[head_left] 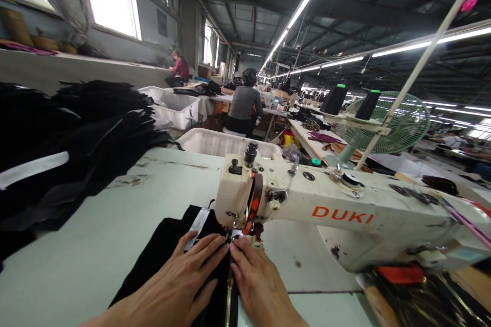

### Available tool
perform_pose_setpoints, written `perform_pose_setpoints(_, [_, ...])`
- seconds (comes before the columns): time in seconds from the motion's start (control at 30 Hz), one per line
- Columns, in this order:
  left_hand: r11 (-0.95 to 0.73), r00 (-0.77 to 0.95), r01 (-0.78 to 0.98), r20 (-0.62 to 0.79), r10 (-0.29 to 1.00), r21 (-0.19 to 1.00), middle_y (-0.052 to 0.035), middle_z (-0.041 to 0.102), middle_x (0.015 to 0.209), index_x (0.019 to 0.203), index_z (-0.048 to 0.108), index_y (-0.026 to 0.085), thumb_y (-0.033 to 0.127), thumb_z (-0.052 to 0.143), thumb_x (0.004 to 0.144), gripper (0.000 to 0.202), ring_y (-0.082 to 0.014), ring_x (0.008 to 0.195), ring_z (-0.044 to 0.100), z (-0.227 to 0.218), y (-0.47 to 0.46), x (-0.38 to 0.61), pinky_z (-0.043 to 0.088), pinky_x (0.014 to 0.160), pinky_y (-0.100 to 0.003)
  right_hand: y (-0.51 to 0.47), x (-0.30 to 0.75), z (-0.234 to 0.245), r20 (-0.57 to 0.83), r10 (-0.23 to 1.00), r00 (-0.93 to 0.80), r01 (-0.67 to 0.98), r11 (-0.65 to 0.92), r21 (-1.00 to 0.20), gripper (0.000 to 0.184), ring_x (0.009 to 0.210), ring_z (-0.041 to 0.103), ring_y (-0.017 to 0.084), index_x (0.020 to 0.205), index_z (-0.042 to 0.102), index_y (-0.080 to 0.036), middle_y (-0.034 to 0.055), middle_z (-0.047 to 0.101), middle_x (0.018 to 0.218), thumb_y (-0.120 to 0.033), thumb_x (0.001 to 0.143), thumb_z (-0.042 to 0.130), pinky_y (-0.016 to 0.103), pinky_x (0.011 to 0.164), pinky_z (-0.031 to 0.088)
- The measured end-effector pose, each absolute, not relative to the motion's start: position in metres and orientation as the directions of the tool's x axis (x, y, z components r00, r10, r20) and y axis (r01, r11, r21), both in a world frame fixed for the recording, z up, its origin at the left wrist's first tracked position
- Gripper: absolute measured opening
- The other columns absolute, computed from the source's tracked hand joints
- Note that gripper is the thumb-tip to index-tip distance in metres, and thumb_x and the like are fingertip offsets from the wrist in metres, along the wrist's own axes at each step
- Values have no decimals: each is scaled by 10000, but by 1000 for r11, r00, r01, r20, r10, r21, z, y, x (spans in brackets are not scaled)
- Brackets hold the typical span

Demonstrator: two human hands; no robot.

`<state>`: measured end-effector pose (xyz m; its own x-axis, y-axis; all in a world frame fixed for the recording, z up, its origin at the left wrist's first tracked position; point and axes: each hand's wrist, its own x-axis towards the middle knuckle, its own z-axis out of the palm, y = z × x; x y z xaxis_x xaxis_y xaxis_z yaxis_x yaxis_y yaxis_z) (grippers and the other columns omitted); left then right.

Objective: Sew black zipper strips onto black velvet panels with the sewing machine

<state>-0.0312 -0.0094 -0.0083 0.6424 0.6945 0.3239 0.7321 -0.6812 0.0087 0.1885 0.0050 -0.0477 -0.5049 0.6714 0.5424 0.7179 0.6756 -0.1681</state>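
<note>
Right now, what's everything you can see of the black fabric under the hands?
The black fabric looks like dark, matte cloth, lying roughly flat on the pale green tabletop and reaching the needle area of the sewing machine. A whitish strip lies across its far part; a gold-toned line, possibly zipper teeth, runs lengthwise. Left hand and right hand press it. Its near end leaves the frame.

Left hand (187,268) palm down, thumb apart, right hand (256,270) just beside (both bare), fingers angled inward.
</note>
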Motion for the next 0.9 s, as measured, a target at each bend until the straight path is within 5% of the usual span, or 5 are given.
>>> perform_pose_setpoints(0.37, [-683, 656, 729, 249, 712, 33, -71, 429, 1517, 1503, 354, 247, 238, 447, 1008, 504, -258, 1388, 403, 0, -16, -31, 309, 1140, -548, -4, 190, -19, 434, 715, -548, 691, 679, -248, 461, 1232, 568, 268, 1289, 592, -111, 131, 604, 1324, -28, 867, 424, 461, 1035, 495])
perform_pose_setpoints(0.53, [-734, 688, 674, 287, 667, 89, -165, 295, 1559, 1571, 123, 180, 516, 611, 888, 904, -363, 1410, 329, -4, -84, -28, 236, 1129, -613, -64, 209, -5, 398, 756, -520, 671, 650, -357, 637, 1313, 487, 206, 1416, 445, -130, 117, 525, 1413, -18, 790, 395, 398, 1085, 450])
perform_pose_setpoints(0.63, [-742, 686, 663, 318, 655, 97, -114, 357, 1542, 1561, 198, 212, 263, 620, 861, 819, -321, 1394, 374, -11, -111, -32, 196, 1146, -581, -101, 214, -11, 415, 686, -597, 622, 723, -301, 745, 1351, 439, 253, 1442, 387, -139, 135, 460, 1469, -88, 704, 480, 440, 1098, 422])
perform_pose_setpoints(0.8, [-543, 399, 666, 371, 839, 512, 21, 659, 1291, 1313, 597, 294, 180, 431, 925, 438, -212, 1168, 634, 10, -102, -45, 477, 1021, -349, -120, 194, -15, 423, 694, -582, 636, 713, -295, 645, 1264, 496, 311, 1421, 444, -143, 166, 546, 1371, -194, 798, 602, 526, 1086, 389])
perform_pose_setpoints(0.9, [-253, 132, 610, 219, 967, 751, -1, 765, 991, 1072, 725, 230, 481, 470, 942, 381, -253, 932, 716, 39, -90, -44, 564, 854, -305, -109, 191, -6, 445, 802, -399, 529, 598, -603, 279, 1029, 618, 245, 1151, 664, -182, 109, 681, 1106, -197, 931, 494, 417, 928, 502])
